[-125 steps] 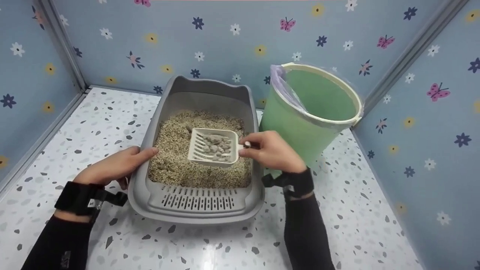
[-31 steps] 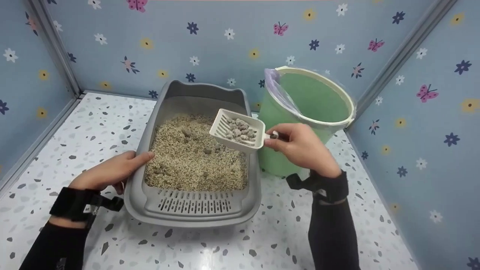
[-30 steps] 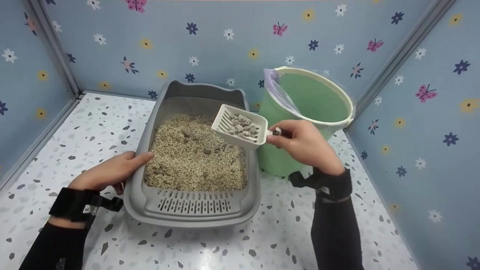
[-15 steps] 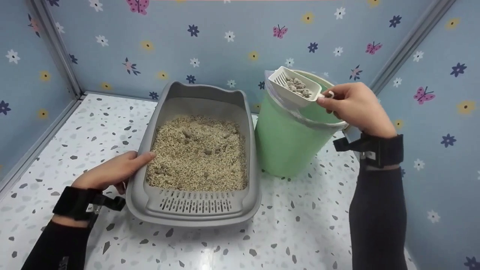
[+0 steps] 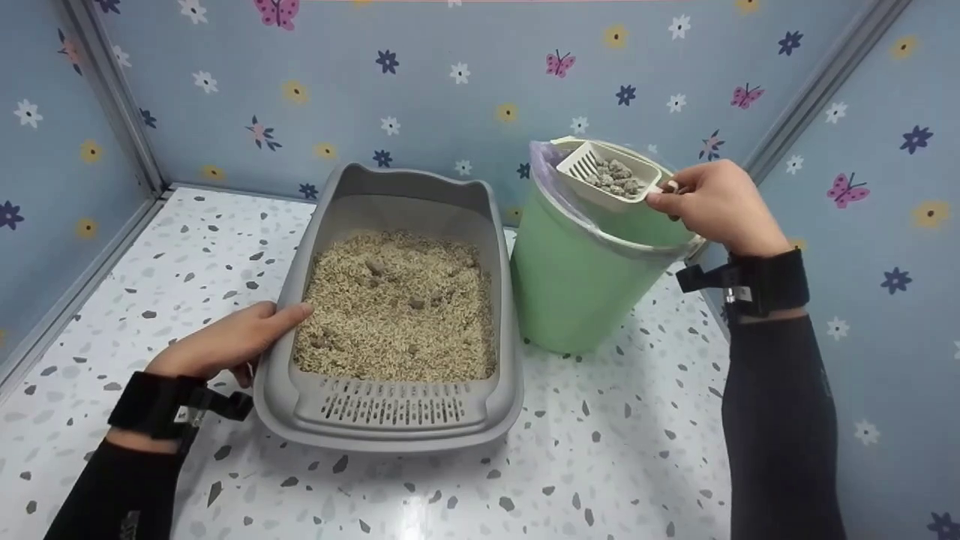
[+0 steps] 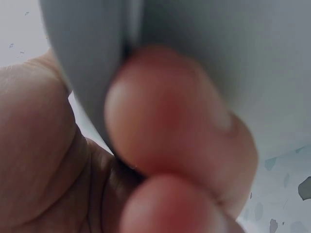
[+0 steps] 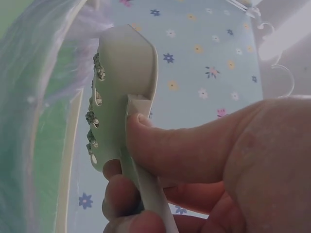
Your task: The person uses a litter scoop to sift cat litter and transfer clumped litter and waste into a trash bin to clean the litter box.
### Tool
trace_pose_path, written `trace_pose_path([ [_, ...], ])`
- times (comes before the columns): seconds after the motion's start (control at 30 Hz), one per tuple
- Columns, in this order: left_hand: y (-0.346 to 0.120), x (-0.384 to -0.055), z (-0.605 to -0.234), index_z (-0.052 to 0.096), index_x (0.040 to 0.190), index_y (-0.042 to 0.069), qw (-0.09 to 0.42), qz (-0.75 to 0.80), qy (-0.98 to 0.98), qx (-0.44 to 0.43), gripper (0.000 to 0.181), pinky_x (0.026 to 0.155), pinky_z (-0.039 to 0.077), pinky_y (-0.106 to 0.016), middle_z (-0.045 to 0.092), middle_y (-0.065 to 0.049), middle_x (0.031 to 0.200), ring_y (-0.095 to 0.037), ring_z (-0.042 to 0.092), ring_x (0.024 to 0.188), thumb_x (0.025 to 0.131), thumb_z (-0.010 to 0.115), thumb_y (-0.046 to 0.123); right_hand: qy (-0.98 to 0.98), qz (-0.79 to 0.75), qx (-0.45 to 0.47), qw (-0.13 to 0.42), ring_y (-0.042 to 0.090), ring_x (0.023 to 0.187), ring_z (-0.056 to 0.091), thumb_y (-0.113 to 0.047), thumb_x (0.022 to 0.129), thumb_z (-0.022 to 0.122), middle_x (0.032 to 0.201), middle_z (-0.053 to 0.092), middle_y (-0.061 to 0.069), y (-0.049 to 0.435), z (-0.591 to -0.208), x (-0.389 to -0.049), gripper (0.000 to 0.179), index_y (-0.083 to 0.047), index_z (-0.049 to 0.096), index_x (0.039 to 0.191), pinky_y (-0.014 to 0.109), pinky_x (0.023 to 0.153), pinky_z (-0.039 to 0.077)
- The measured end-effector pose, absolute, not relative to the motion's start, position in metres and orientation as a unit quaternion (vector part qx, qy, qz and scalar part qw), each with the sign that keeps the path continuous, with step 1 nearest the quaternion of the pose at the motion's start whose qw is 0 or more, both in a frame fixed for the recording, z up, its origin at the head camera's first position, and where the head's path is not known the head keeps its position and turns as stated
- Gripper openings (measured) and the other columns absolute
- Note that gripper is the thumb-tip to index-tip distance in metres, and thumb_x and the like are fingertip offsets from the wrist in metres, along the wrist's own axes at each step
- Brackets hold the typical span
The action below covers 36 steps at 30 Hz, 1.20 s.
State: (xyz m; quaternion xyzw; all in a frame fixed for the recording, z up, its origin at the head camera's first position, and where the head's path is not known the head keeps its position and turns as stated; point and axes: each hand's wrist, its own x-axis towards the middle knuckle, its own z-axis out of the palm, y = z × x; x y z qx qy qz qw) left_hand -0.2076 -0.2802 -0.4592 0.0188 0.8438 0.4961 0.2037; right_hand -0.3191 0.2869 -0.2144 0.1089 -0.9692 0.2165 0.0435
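My right hand point(image 5: 720, 202) grips the handle of a cream slotted litter scoop point(image 5: 585, 184) over the mouth of the green bin point(image 5: 577, 285). Greyish litter clumps point(image 5: 616, 178) lie in the scoop's basket. From the right wrist view, thumb and fingers wrap the scoop handle point(image 7: 150, 189), and clumps poke through the slots. My left hand point(image 5: 225, 341) holds the left rim of the grey litter box point(image 5: 390, 439), thumb on top. Its curled fingers point(image 6: 165, 111) press under the rim in the left wrist view. Tan litter point(image 5: 397, 330) with a few darker lumps fills the box.
A pale purple bag point(image 5: 555, 176) lines the bin, folded over its cream rim. The bin stands right of the litter box on a white speckled surface point(image 5: 600, 450). Blue flowered panels point(image 5: 450, 90) close in the back and both sides.
My right hand has carried the loaded scoop up and right, from above the litter to over the bin. The clumps are still in it. My left hand stays on the box rim.
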Motion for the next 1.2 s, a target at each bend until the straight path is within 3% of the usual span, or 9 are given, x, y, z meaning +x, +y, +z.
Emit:
trace_pose_path([
  [0.37,-0.283,-0.211,-0.463,0.043,0.13,-0.001,0.204,0.498,0.843,0.025,0.074,0.046,0.06,-0.036,0.067,-0.014,0.088,-0.024,0.07,0.062,0.114,0.042,0.071,-0.976,0.181,0.099,0.063,0.014,0.062,0.047,-0.041,0.101,0.084,0.071,0.06,-0.002,0.29,-0.214,-0.325,0.038,-0.003,0.082,0.1,0.028,0.052,0.038],
  [0.57,-0.282,-0.21,-0.463,0.042,0.13,-0.001,0.203,0.501,0.841,0.022,0.074,0.047,0.06,-0.037,0.066,-0.014,0.089,-0.024,0.069,0.062,0.113,0.044,0.071,-0.983,0.137,0.089,0.084,0.018,0.062,0.043,-0.043,0.101,0.085,0.065,0.05,-0.002,0.29,-0.217,-0.327,0.046,-0.007,0.067,0.077,0.034,0.055,0.036],
  [0.67,-0.281,-0.21,-0.462,0.041,0.131,-0.001,0.206,0.502,0.84,0.021,0.076,0.047,0.06,-0.038,0.065,-0.014,0.089,-0.024,0.069,0.063,0.113,0.044,0.072,-0.984,0.119,0.089,0.094,0.02,0.062,0.044,-0.041,0.101,0.084,0.064,0.05,-0.001,0.288,-0.218,-0.327,0.048,-0.009,0.061,0.073,0.036,0.056,0.037],
  [0.93,-0.281,-0.208,-0.461,0.04,0.133,-0.003,0.211,0.505,0.837,0.015,0.079,0.051,0.064,-0.042,0.066,-0.016,0.09,-0.027,0.072,0.064,0.112,0.044,0.073,-0.984,0.073,0.103,0.125,0.024,0.063,0.044,-0.036,0.103,0.084,0.066,0.048,0.003,0.281,-0.224,-0.327,0.042,-0.007,0.063,0.08,0.039,0.054,0.034],
  [1.07,-0.281,-0.208,-0.462,0.04,0.134,-0.003,0.21,0.503,0.838,0.015,0.08,0.05,0.063,-0.041,0.066,-0.015,0.091,-0.026,0.071,0.064,0.112,0.043,0.074,-0.981,0.036,0.12,0.149,0.038,0.072,0.062,-0.03,0.103,0.082,0.083,0.07,0.018,0.279,-0.228,-0.329,0.032,0.0,0.074,0.094,0.055,0.06,0.052],
  [1.2,-0.282,-0.209,-0.464,0.04,0.134,-0.003,0.21,0.503,0.839,0.015,0.079,0.05,0.063,-0.042,0.066,-0.015,0.091,-0.026,0.071,0.064,0.112,0.043,0.074,-0.977,0.012,0.13,0.169,0.047,0.082,0.071,-0.021,0.104,0.08,0.102,0.078,0.026,0.277,-0.231,-0.33,0.025,0.002,0.078,0.109,0.068,0.068,0.058],
])
